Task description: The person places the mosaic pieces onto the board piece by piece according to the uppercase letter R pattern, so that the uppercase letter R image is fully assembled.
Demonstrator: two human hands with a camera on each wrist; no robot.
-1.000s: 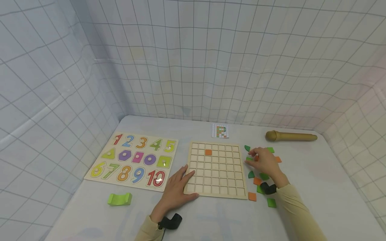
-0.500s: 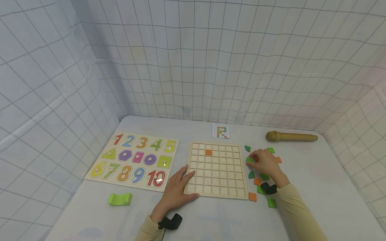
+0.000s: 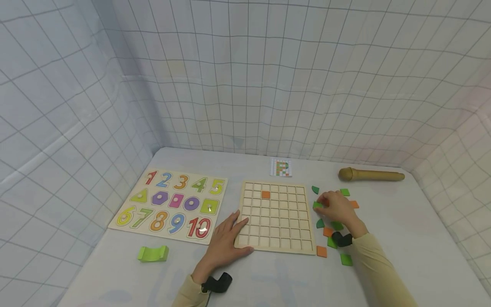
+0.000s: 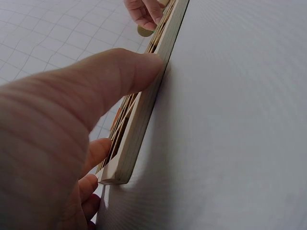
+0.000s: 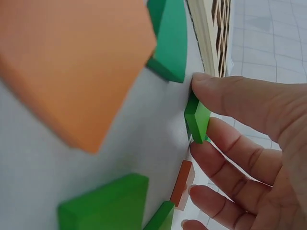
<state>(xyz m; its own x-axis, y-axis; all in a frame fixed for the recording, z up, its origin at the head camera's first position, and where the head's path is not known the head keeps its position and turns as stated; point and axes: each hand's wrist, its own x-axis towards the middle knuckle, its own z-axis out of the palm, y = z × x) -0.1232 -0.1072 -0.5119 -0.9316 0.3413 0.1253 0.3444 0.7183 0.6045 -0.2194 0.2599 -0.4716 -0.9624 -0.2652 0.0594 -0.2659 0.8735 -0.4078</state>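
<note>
Right fingers (image 5: 240,141) slightly farther right, close around flat green tile (image 5: 197,117), left fingers (image 3: 229,221) outspread on board (image 3: 275,222).

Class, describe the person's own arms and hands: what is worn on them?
The left sleeve and right sleeve are pale yellow-beige. The left wrist device and right wrist device are black and bent. The left hand and right hand are ungloved.

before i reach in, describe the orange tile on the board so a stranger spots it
Find the wooden grid board, touched at its left by the left hand. In its second row from the far edge, third cell from the left, sits an orange tile. It alone fills a cell; the other tiles are right of the board.
</note>
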